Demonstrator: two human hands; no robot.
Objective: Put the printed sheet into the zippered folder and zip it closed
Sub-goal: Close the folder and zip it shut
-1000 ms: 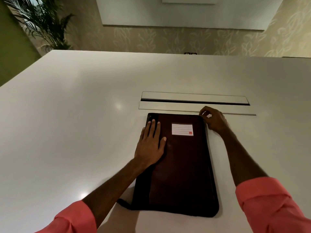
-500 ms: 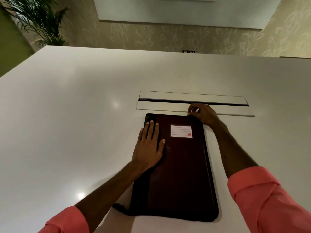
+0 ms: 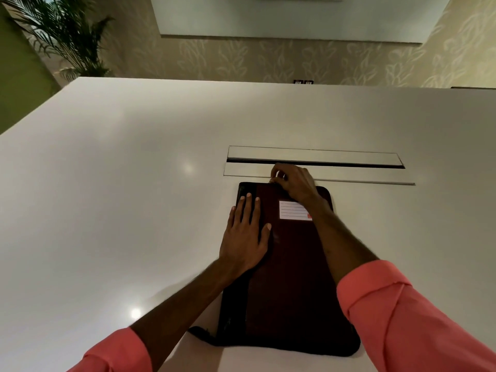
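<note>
A dark maroon zippered folder point(image 3: 290, 285) with black edging lies flat on the white table point(image 3: 107, 210), its short far edge toward the table's cable slot. A white lined label point(image 3: 294, 210) sits near its far end. My left hand point(image 3: 245, 237) lies flat with fingers spread on the folder's left part, pressing it down. My right hand point(image 3: 294, 182) is at the middle of the far edge, fingers pinched on the zipper pull there. The printed sheet is not visible.
A long cable slot with a raised flap point(image 3: 314, 159) runs across the table just beyond the folder. A short black strap point(image 3: 200, 334) sticks out at the folder's near left corner. A potted palm point(image 3: 61, 36) stands beyond the table's far left corner.
My right hand has slid left along the folder's far edge, from the far right corner to about the middle. My left hand has stayed pressed on the folder.
</note>
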